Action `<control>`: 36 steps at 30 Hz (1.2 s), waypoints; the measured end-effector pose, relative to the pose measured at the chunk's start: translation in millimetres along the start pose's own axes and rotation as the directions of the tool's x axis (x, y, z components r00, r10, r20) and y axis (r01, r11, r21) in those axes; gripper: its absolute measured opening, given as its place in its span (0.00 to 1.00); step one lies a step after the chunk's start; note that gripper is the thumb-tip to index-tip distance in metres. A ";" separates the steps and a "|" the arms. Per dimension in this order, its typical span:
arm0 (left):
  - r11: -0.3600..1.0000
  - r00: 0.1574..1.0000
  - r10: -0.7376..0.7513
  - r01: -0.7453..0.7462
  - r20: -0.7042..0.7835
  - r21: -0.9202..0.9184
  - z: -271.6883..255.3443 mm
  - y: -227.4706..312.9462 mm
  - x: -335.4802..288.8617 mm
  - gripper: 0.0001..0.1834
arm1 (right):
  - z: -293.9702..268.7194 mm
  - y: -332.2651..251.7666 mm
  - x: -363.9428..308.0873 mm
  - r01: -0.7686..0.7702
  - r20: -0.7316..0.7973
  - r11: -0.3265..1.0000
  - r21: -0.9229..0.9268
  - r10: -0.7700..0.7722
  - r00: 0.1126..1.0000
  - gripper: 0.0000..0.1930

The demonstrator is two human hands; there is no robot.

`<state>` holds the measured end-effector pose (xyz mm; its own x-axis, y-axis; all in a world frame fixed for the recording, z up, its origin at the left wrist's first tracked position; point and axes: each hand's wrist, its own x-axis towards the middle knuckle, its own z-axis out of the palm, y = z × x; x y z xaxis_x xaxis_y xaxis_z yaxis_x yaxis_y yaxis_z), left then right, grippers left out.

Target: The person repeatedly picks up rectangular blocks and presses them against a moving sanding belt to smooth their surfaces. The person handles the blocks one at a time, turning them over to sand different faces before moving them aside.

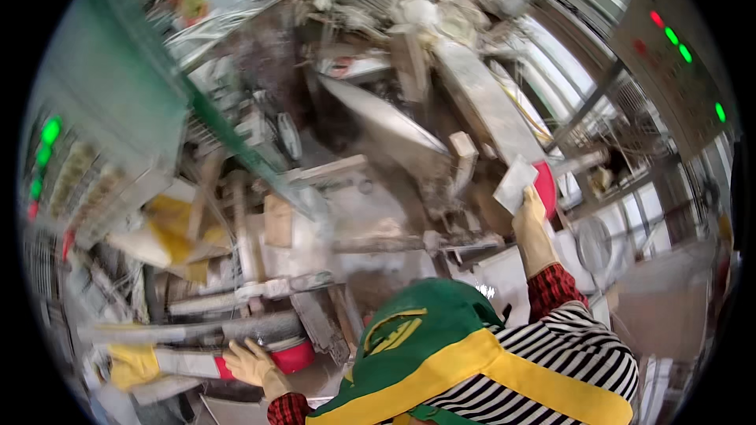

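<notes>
My right hand (533, 224), in a pale cream glove, is closed at the lower edge of a whitish flat square piece (514, 183). A red rounded part (544, 188) sits right beside it. My left hand (250, 364), gloved alike, has its fingers spread over a pale bar with a red band (225, 367). Another red rounded part (293, 356) lies next to that hand, at the end of a grey roller-like bar (252, 329). Motion blurs much of the picture; whether the left fingers press on the bar is unclear.
Dusty machinery with a slanted metal plate (386, 114) fills the middle. A green panel (118, 86) with lit lamps stands at left, a grey control panel (677, 55) at right. Yellow cloth (169, 228) hangs at left. A long pale beam (488, 106) runs toward the back.
</notes>
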<state>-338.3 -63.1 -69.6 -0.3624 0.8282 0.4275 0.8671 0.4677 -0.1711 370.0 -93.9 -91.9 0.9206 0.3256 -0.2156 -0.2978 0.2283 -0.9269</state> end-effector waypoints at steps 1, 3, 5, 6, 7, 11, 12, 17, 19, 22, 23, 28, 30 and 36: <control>0.993 0.997 -0.014 0.022 -0.074 0.114 29.6 -23.0 -18.4 0.28 | 0.2 -25.2 -20.0 -0.004 -0.097 0.949 -0.315 -0.028 0.995 0.20; 0.996 0.998 -0.030 0.025 0.059 0.083 32.8 -10.1 -19.2 0.30 | -80.5 6.6 31.9 0.081 -0.240 0.996 0.022 -0.074 0.968 0.22; 0.991 0.983 -0.030 0.007 0.179 0.130 37.0 1.9 14.8 0.30 | -79.5 17.0 42.3 0.076 -0.101 0.981 0.178 -0.059 0.993 0.21; 0.991 0.977 -0.032 0.003 0.211 0.136 35.9 1.8 14.7 0.30 | -79.5 9.5 36.2 -0.007 -0.141 0.991 0.131 0.026 0.990 0.19; 0.990 0.969 -0.037 0.001 0.244 0.144 33.8 2.2 14.1 0.31 | -83.3 15.0 39.6 -0.018 -0.145 0.979 0.205 0.049 0.988 0.18; 0.988 0.951 -0.075 0.031 0.301 0.151 38.3 4.1 13.5 0.32 | -75.9 12.6 47.9 -0.019 -0.169 0.981 0.194 0.052 0.984 0.21; 0.986 0.945 -0.087 0.035 0.315 0.165 38.3 1.4 11.8 0.33 | -60.1 4.0 44.8 -0.014 -0.178 0.982 0.188 0.048 0.983 0.21; 0.990 0.908 -0.077 0.020 0.411 0.141 25.1 12.1 15.3 0.36 | -44.5 7.1 85.4 -0.018 -0.185 1.000 -0.021 0.014 0.983 0.28; 0.989 0.909 -0.074 0.014 0.410 0.147 23.8 18.7 15.6 0.37 | -55.3 24.5 116.4 0.005 -0.216 0.974 -0.226 -0.055 0.975 0.28; 0.986 0.923 -0.066 0.002 0.380 0.166 26.3 18.2 11.0 0.37 | -56.9 33.6 125.2 0.041 -0.209 0.944 -0.328 -0.115 0.971 0.30; 0.984 0.922 -0.074 0.006 0.380 0.177 24.5 18.0 7.1 0.37 | -52.4 32.9 123.3 0.055 -0.196 0.942 -0.332 -0.126 0.973 0.31; 0.977 0.922 -0.098 0.017 0.376 0.213 9.1 36.6 3.1 0.37 | -59.8 22.0 132.1 -0.064 -0.241 0.700 -0.711 -0.158 0.958 0.23; 0.974 0.928 -0.096 0.013 0.360 0.227 7.9 34.1 -0.2 0.37 | -51.7 21.9 127.6 -0.058 -0.237 0.825 -0.562 -0.093 0.967 0.24; 0.983 0.984 -0.012 -0.022 0.180 0.182 27.8 26.8 -8.5 0.35 | -49.0 21.6 123.8 0.027 -0.231 0.854 -0.520 -0.171 0.958 0.26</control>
<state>-321.5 -49.1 -102.5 -0.4280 0.8648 0.2626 0.7983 0.4980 -0.3387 490.0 -93.6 -153.8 0.9911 0.0605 -0.1188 -0.0981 -0.2731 -0.9570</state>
